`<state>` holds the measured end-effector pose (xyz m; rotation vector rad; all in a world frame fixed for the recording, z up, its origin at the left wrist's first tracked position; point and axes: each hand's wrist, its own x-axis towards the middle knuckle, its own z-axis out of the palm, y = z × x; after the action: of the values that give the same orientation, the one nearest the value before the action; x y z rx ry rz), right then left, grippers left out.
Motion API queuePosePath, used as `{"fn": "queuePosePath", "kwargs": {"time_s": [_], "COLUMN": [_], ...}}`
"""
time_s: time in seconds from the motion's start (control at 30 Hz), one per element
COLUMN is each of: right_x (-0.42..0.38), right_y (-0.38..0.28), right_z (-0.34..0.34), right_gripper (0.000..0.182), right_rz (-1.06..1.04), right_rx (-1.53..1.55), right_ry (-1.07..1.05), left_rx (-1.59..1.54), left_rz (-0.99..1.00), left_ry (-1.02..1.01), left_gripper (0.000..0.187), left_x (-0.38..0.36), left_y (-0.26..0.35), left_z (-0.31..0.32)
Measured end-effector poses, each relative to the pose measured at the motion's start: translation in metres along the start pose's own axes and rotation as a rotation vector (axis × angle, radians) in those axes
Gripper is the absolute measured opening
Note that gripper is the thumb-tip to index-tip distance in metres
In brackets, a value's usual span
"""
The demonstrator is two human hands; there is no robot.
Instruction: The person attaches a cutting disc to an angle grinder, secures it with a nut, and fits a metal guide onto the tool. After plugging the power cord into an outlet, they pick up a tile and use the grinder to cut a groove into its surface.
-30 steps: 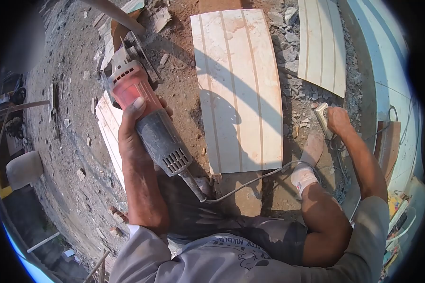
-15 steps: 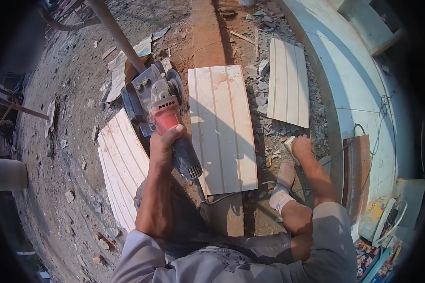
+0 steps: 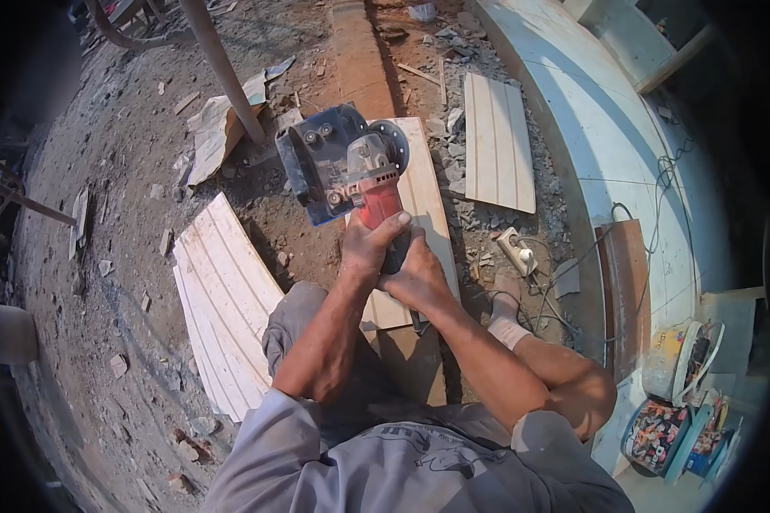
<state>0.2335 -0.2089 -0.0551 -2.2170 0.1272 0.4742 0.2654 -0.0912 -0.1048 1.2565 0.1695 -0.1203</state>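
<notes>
My left hand is wrapped round the red and black body of an angle grinder. Further back on the same body, my right hand is closed round its dark rear part. The grinder's disc points away from me, and a blue-edged metal guard box is fixed to its left side. Beneath the tool lies a pale grooved panel, partly covered by my hands. On the rubble to the right rests a white extension socket with a white plug in it.
More grooved panels lie at left and at upper right. A metal pole rises behind the grinder. Cables loop near my right foot. A brown board and a bucket stand along the right ledge.
The grinder has moved right, over the middle panel. My right hand has left the extension socket and now grips the grinder beside my left hand. The socket lies on the ground.
</notes>
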Motion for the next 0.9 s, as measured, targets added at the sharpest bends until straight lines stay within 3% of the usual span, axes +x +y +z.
{"fn": "queuePosePath", "kwargs": {"time_s": [0.1,0.17,0.2,0.3,0.37,0.43,0.57,0.63,0.67,0.73,0.77,0.83,0.9], "right_x": [0.005,0.006,0.007,0.002,-0.004,-0.006,-0.013,-0.018,-0.021,-0.018,-0.013,-0.010,-0.006], "right_y": [0.013,0.014,0.014,0.026,0.027,0.024,-0.014,-0.027,-0.031,-0.034,-0.033,-0.026,-0.023], "right_z": [0.000,-0.003,-0.008,-0.013,-0.016,-0.020,-0.027,-0.025,-0.023,-0.021,-0.019,-0.021,-0.030], "right_gripper": [0.085,0.078,0.077,0.072,0.067,0.063,0.051,0.050,0.048,0.046,0.040,0.035,0.035], "right_rz": [-0.044,-0.031,0.006,-0.044,-0.172,-0.159,-0.295,-0.373,-0.388,-0.405,-0.450,-0.476,-0.242], "right_rx": [0.128,0.126,0.133,0.167,0.361,0.451,0.770,0.852,0.882,0.906,0.954,1.006,1.111], "right_ry": [0.085,0.172,0.160,0.196,0.274,0.321,0.296,0.331,0.319,0.307,0.322,0.350,0.197], "left_rx": [0.039,0.127,0.156,0.121,0.129,-0.038,0.092,-0.075,-0.065,0.031,0.034,0.164,0.178], "left_rz": [-0.009,0.003,-0.023,0.020,-0.016,-0.027,0.018,-0.142,-0.118,-0.205,-0.200,-0.044,-0.023], "left_ry": [-0.072,-0.055,-0.144,-0.195,-0.280,-0.261,-0.333,-0.443,-0.439,-0.651,-0.654,-0.497,-0.456], "left_gripper": [0.044,0.055,0.064,0.063,0.072,0.086,0.100,0.098,0.098,0.085,0.085,0.068,0.065], "left_x": [-0.008,-0.019,-0.021,-0.030,-0.036,-0.057,-0.063,-0.061,-0.056,-0.051,-0.052,-0.065,-0.073], "left_y": [-0.005,0.002,0.004,0.007,0.013,0.028,-0.001,0.018,0.025,0.035,0.037,0.046,0.032], "left_z": [0.003,0.012,0.011,0.013,0.014,0.021,0.013,0.009,0.001,-0.009,-0.009,-0.002,-0.004]}}
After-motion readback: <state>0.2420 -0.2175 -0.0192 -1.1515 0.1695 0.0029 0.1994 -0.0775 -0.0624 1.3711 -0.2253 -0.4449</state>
